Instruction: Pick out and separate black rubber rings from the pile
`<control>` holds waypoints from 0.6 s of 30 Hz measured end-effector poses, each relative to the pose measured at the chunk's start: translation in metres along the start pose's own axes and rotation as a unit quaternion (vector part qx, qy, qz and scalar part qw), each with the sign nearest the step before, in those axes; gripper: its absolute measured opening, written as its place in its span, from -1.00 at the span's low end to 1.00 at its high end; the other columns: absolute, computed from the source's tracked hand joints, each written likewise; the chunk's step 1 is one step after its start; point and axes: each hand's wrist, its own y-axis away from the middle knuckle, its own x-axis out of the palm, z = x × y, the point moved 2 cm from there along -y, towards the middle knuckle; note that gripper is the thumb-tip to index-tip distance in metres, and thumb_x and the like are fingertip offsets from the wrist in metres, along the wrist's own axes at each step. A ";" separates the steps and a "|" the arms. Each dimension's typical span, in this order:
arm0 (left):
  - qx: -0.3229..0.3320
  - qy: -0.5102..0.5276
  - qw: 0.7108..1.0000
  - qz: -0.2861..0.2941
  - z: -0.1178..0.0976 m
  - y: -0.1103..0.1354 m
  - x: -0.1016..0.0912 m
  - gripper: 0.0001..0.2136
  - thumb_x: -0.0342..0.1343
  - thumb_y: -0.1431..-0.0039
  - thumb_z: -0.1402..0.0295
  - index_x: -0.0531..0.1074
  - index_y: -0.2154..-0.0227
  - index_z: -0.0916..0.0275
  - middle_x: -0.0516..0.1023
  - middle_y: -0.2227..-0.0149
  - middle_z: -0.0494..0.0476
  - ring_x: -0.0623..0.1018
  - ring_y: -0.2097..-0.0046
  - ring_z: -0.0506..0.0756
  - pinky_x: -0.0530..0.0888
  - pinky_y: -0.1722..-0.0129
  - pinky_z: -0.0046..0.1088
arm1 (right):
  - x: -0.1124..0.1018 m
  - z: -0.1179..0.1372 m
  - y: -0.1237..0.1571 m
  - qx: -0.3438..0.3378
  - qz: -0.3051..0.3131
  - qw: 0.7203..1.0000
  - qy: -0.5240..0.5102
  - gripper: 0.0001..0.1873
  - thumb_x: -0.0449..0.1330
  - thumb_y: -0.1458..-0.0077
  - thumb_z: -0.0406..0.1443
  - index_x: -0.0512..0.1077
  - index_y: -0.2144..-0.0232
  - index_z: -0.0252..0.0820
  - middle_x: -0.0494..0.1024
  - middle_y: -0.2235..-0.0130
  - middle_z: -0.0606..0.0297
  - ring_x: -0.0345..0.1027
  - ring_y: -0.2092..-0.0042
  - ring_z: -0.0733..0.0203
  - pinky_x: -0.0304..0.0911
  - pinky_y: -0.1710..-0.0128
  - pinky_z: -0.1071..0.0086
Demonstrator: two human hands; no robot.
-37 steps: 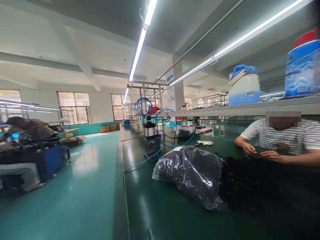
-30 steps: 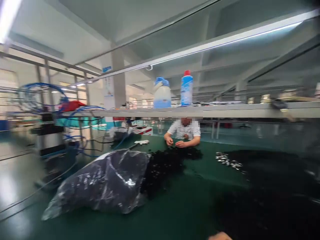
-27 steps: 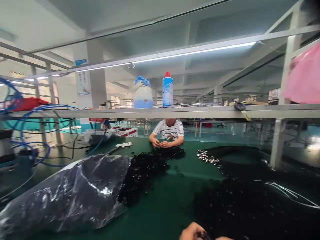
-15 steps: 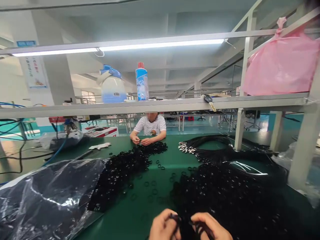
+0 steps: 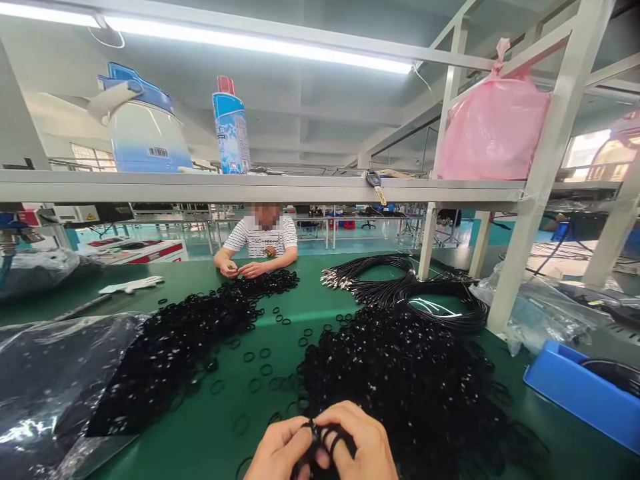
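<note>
At the bottom of the head view my left hand (image 5: pixel 284 448) and my right hand (image 5: pixel 359 440) meet, fingers closed on small black rings (image 5: pixel 331 441). Some rings loop around or between my right fingers; how many is hidden. The left thumb and fingertips pinch a ring against the right hand. Just beyond the hands spreads a large heap of black rings (image 5: pixel 395 367) on the green table (image 5: pixel 200 427). A second pile of black rings (image 5: pixel 185 347) lies to the left, partly spilling from a clear plastic bag (image 5: pixel 55 380). Loose rings are scattered between the piles.
Across the table a co-worker (image 5: pixel 260 243) handles small items. Coiled black cables (image 5: pixel 385 273) lie at the back right, beside a shelf post. A blue bin (image 5: pixel 580 393) stands at right. Overhead, the shelf (image 5: pixel 300 189) carries a jug (image 5: pixel 145 133), a spray can (image 5: pixel 231 130) and a pink bag (image 5: pixel 495 127).
My hands, apart before, have come together with the rings between them. The camera view has turned to the right, bringing the blue bin into sight.
</note>
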 end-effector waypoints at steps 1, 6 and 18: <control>-0.006 0.000 1.000 -0.009 0.002 -0.002 -0.002 -0.67 0.12 0.00 0.11 0.40 0.62 0.31 0.32 0.76 -0.07 0.08 0.75 -0.16 -0.14 0.74 -0.63 | -0.005 0.001 -0.002 0.010 -0.007 1.000 0.002 -0.73 0.00 0.03 -0.45 0.47 0.46 -0.12 0.51 0.42 0.34 0.40 0.37 0.26 0.26 0.35 0.48; 0.008 0.054 0.998 -0.028 0.004 -0.006 -0.008 -0.56 0.24 0.11 0.13 0.39 0.22 0.33 0.54 0.53 0.07 0.18 0.72 -0.15 -0.09 0.75 -0.65 | -0.014 0.001 -0.007 0.041 -0.027 0.999 0.010 -0.78 0.00 -0.05 -0.39 0.45 0.40 -0.13 0.49 0.40 0.34 0.37 0.37 0.26 0.21 0.36 0.47; 0.034 -0.051 0.998 -0.023 0.004 -0.005 -0.005 -0.54 0.07 0.02 -0.11 0.41 0.47 0.28 0.46 0.61 0.03 0.30 0.64 -0.06 0.03 0.73 -0.62 | -0.023 0.007 -0.009 0.061 -0.063 0.996 0.035 -0.77 -0.01 -0.11 -0.35 0.46 0.40 -0.15 0.52 0.40 0.33 0.38 0.38 0.26 0.23 0.36 0.50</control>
